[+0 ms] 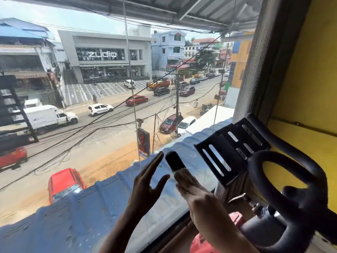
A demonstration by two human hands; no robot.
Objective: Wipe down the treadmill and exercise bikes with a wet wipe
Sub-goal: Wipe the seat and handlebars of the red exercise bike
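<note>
An exercise bike's black handlebar fills the lower right, with a looped grip (284, 172) and a slotted black console bracket (231, 150). Its left grip end (174, 159) points up toward the window. My right hand (202, 199) wraps a pale wet wipe (186, 181) around that left grip, just below its tip. My left hand (147, 185) hovers just left of the grip with fingers straight and spread, touching nothing.
A large glass window (127, 88) stands right behind the handlebar, with a street and a blue awning (82, 216) below. A yellow wall (300, 88) closes in the right side. The bike's red frame (202, 241) and an adjustment lever (237, 197) lie beneath the bars.
</note>
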